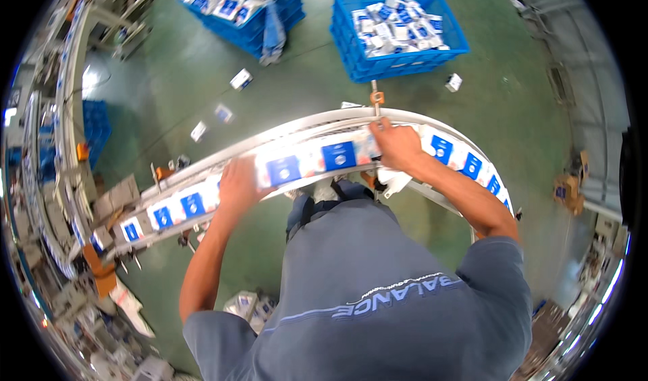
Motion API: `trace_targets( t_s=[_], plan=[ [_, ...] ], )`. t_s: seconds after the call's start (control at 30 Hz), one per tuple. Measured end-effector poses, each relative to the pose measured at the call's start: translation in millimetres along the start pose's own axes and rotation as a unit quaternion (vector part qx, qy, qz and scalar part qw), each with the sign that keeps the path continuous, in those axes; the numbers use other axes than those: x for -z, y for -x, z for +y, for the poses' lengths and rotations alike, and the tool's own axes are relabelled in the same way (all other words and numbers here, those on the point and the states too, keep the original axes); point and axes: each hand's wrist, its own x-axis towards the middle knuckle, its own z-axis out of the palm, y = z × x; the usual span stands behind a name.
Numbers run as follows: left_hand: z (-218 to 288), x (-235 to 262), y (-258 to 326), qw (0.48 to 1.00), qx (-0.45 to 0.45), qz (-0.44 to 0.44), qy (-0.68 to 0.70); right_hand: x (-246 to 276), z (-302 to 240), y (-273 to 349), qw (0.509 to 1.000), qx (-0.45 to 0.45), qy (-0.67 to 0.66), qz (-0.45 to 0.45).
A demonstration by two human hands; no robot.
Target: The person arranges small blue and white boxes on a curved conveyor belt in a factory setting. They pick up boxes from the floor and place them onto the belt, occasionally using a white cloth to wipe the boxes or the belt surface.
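A row of white packs with blue panels lies on a curved conveyor. My right hand is closed at the end of one white-and-blue pack, its fingers bent over the far side near the rail. My left hand is over the row further left, against another pack; motion smears its fingers. Between my hands the packs sit side by side. More packs line the belt to the left, and others follow the bend to the right.
Two blue crates, one at the back right and one at the back left, are heaped with packs. Loose packs lie on the green floor. An orange clamp sticks out beyond the far rail. Other conveyor lines run along the left.
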Motion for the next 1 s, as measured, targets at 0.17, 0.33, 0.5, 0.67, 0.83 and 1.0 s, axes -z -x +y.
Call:
trace_targets(
  t_s=[0.17,0.33,0.5,0.67,0.83,1.0],
  plan=[
    [3.3,48.7,22.7,0.987,-0.090,0.131,-0.038,80.6,-2.1,51.3,0.992,0.020,0.030,0.117],
    [131.4,153.7,-174.5,0.928,-0.168,0.330,0.040,222.0,181.2,22.8,0.921,-0.154,0.251,0.253],
    [148.6,243.0,-246.8,0.919,-0.260,0.295,0.036,236.0,214.6,0.0,0.931,-0.057,0.121,0.339],
    [31.3,176.4,-143.1,0.974,-0.038,0.182,0.129,85.6,55.0,3.0,0.974,0.084,-0.196,0.080],
    [-34.0,63.1,0.5,0.997,0.058,0.025,-0.046,8.7,10.2,-13.5,0.997,0.054,0.029,-0.037],
    [-60.6,14.9,69.3,0.989,0.119,0.087,-0.014,-18.4,3.8,1.5,0.998,-0.001,0.058,-0.038]
  ],
)
